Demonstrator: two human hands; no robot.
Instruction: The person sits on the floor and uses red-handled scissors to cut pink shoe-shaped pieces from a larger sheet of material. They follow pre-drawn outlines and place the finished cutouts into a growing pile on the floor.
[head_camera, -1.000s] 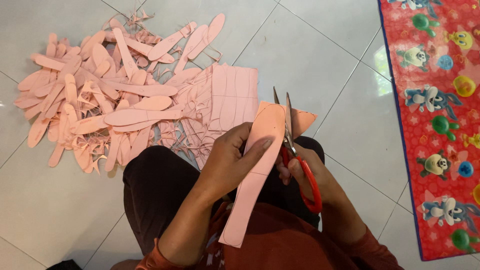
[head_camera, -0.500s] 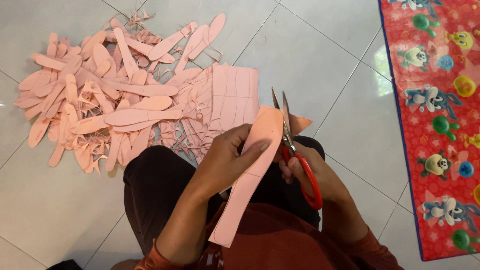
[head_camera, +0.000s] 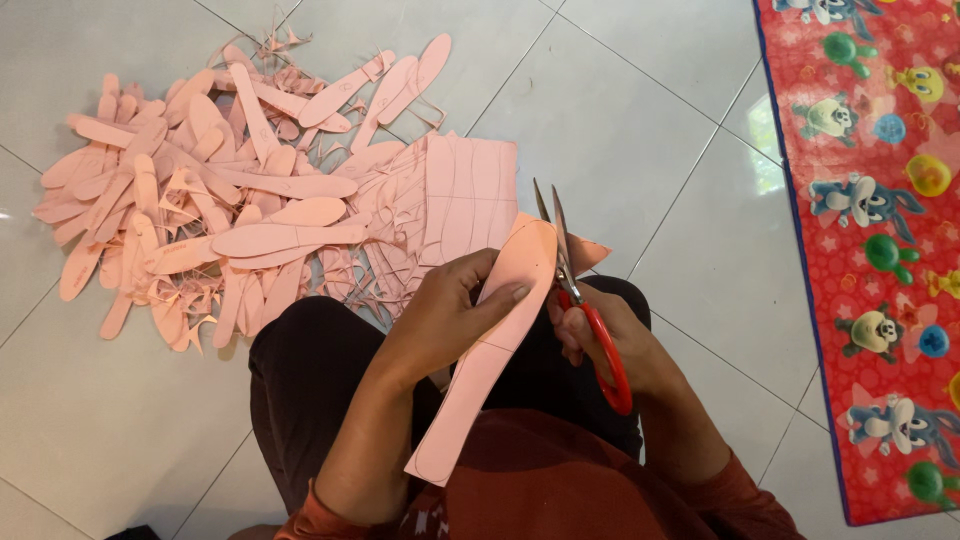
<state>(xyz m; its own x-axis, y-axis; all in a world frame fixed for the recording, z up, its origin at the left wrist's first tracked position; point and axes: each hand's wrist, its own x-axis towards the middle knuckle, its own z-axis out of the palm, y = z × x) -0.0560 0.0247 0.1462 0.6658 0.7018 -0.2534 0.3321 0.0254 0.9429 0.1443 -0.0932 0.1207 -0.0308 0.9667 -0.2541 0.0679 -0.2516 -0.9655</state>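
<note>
My left hand (head_camera: 445, 315) grips a long pink foam strip (head_camera: 485, 360) that runs from my lap up to its rounded top end. My right hand (head_camera: 600, 335) holds red-handled scissors (head_camera: 580, 300). Their blades point away from me, nearly closed, along the right edge of the strip's rounded tip. A small pink offcut (head_camera: 585, 252) sticks out to the right of the blades. Both hands work above my knees, which are in dark trousers.
A heap of cut pink foam shapes (head_camera: 200, 210) lies on the white tiled floor at upper left, beside a pink sheet with drawn lines (head_camera: 470, 195). A red cartoon-printed mat (head_camera: 870, 220) runs along the right side.
The strip has shifted slightly in my left hand and the scissors have moved a little along its rounded tip. The pile has not moved.
</note>
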